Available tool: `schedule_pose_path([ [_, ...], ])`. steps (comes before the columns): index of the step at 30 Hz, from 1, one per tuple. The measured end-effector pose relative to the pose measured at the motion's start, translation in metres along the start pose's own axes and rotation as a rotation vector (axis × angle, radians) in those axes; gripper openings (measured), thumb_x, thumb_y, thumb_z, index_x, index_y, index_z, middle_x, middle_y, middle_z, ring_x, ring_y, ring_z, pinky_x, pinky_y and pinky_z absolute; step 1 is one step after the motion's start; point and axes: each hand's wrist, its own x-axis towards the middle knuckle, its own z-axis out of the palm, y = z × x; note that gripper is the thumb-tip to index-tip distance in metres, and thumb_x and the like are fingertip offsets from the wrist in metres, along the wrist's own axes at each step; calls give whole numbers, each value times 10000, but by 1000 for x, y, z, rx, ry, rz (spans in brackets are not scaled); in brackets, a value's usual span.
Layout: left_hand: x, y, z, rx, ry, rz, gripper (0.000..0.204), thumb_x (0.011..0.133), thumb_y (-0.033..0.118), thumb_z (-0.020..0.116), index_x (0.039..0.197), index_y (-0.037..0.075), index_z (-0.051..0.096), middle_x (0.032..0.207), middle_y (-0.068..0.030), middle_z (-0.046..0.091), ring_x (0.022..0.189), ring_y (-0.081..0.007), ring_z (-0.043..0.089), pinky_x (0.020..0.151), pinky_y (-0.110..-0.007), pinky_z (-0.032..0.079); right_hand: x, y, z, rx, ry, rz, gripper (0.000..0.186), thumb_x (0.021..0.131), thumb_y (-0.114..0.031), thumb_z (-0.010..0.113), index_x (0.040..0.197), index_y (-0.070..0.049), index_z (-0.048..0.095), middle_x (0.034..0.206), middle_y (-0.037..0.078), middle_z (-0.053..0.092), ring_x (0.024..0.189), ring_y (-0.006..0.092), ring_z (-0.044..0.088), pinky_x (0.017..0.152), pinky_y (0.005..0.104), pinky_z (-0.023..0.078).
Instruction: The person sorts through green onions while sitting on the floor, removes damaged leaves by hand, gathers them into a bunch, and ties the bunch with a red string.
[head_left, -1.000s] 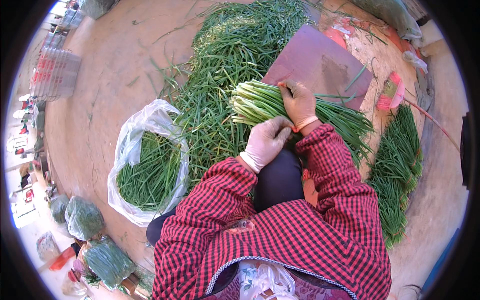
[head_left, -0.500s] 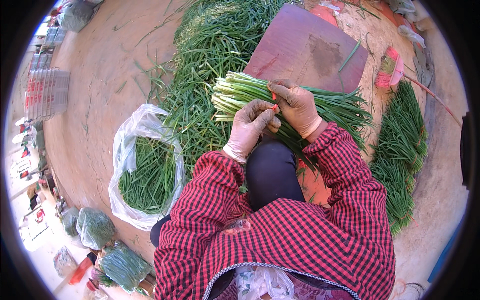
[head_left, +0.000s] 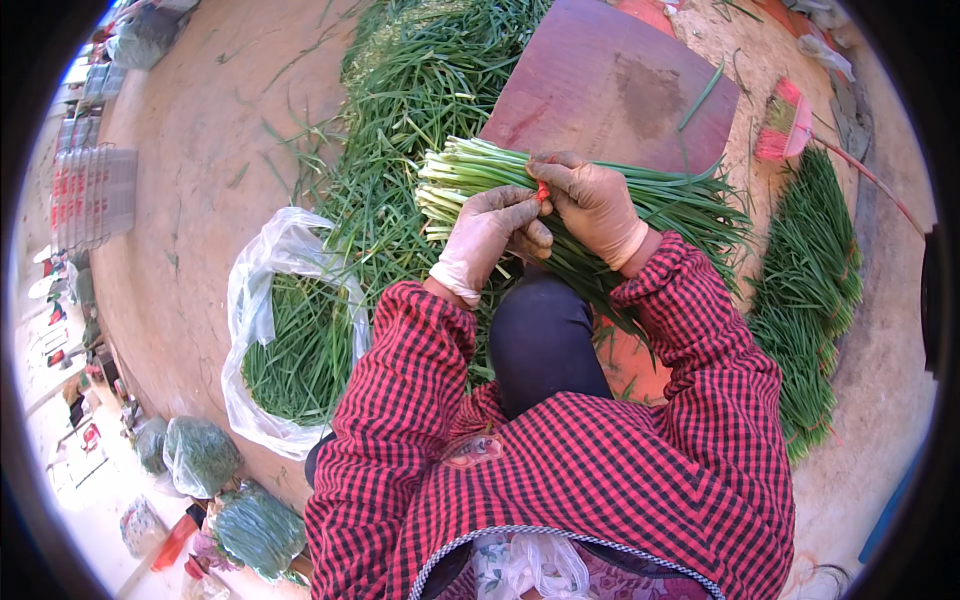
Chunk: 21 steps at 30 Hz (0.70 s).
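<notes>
Bundle point(head_left: 560, 195) of green stalks now lower and nearer the knee than a second ago, pale cut ends left. Left hand point(head_left: 492, 238) and right hand point(head_left: 592, 205) both gripping it, pinching a red band point(head_left: 543, 191) at mid-bundle. Judged: tying underway. Board point(head_left: 610, 85) beyond.

The bundle of chives point(head_left: 600, 205) lay crosswise before the person's knee point(head_left: 540, 335), on a board's point(head_left: 610, 85) near edge. A loose chive heap point(head_left: 420, 90) spread left of the board; an open bag of chives point(head_left: 290, 340) sat left of the knee; stacked bundles point(head_left: 810, 290) lay right, below a brush point(head_left: 780, 125).
</notes>
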Motion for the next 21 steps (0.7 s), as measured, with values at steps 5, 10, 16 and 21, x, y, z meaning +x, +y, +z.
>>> schedule_pose_path([
  [5,7,-6,2,-23,62,9,191,983,164,578,1048,-10,622,715,-66,669,578,-167,655,567,-267,564,-1,-10,-18,-2,-112,91,442,841,-31,615,1281,-74,607,1006,166,671,897,339,679,780,375,538],
  [10,8,-5,7,36,104,20,212,983,178,584,1054,-19,614,702,-73,667,561,-169,653,544,-263,556,0,-5,-19,21,-117,-5,347,867,-29,631,1210,-84,630,1003,165,675,881,332,678,759,372,545],
  [16,-10,0,12,242,191,89,305,987,240,592,1081,-44,648,672,-83,656,486,-130,580,488,-247,494,4,-11,-8,-25,-24,133,144,869,-72,678,1012,-73,681,881,115,692,778,293,692,664,349,541],
  [21,-25,37,-15,1311,810,1210,312,957,276,601,1134,28,666,1080,-150,683,1000,-288,639,894,-374,495,16,-31,-11,-108,84,-17,92,873,-65,670,964,-67,675,799,106,659,699,316,662,593,364,512],
])
